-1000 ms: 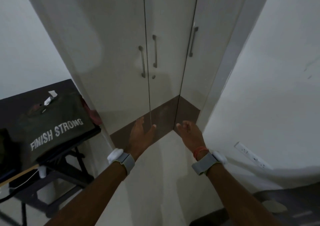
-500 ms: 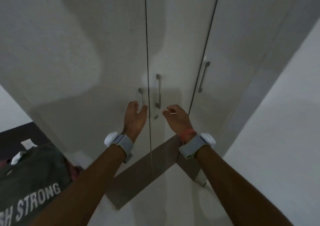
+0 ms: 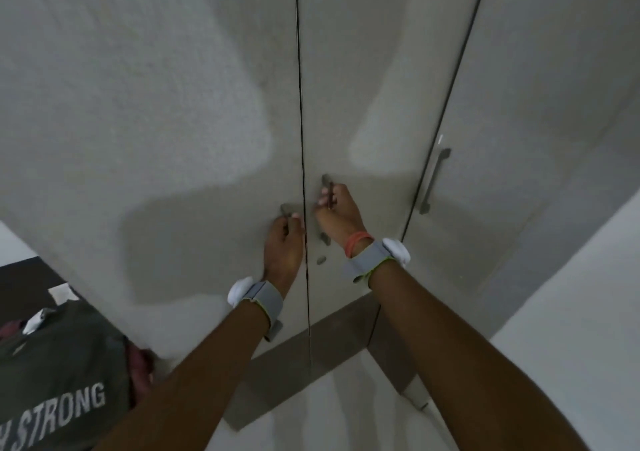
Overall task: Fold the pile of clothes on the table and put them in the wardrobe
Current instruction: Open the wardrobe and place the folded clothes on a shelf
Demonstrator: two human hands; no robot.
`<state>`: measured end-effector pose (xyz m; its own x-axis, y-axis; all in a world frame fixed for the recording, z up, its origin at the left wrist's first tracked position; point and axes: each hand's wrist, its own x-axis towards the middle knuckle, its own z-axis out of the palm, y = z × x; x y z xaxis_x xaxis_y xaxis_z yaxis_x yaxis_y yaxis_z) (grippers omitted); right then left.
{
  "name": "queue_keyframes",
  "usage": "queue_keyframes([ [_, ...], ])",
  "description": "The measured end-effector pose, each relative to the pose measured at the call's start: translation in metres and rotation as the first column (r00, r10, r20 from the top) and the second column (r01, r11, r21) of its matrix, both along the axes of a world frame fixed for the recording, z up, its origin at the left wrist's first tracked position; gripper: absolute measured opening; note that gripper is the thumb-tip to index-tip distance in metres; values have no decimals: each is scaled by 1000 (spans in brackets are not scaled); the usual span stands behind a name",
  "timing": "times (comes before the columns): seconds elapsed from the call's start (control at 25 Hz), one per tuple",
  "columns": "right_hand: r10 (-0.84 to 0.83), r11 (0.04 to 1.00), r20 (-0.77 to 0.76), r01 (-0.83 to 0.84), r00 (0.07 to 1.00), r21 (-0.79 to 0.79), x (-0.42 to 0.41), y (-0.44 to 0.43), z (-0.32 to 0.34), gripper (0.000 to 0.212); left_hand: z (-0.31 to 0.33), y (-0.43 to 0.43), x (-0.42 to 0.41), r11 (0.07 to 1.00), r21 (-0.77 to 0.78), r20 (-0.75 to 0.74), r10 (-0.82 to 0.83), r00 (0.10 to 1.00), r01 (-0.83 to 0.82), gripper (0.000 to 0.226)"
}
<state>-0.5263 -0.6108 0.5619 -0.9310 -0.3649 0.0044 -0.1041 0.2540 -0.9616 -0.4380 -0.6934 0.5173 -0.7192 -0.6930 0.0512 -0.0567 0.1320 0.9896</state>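
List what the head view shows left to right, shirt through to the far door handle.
Dark green shirt → left hand on the left door handle → right hand on the middle door handle → untouched right door handle.

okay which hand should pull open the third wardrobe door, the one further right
Right. The right hand grips the middle door's handle, nearest the free handle; the left hand holds the left door's handle, farther away.

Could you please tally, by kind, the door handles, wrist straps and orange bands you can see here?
Door handles: 3
Wrist straps: 2
Orange bands: 1
Total: 6
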Motion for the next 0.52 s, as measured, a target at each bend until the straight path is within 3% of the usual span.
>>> queue_keyframes([
  [0.28, 136, 990, -67, -138, 988, -28, 1, 47, -14, 6, 16, 46, 21, 983, -12, 51, 182, 982, -181, 55],
  [0.52, 148, 980, -85, -158, 985, -124, 9, 88, -20, 28, 16, 97, 58, 947, 5, 40, 321, 946, -322, 52],
])
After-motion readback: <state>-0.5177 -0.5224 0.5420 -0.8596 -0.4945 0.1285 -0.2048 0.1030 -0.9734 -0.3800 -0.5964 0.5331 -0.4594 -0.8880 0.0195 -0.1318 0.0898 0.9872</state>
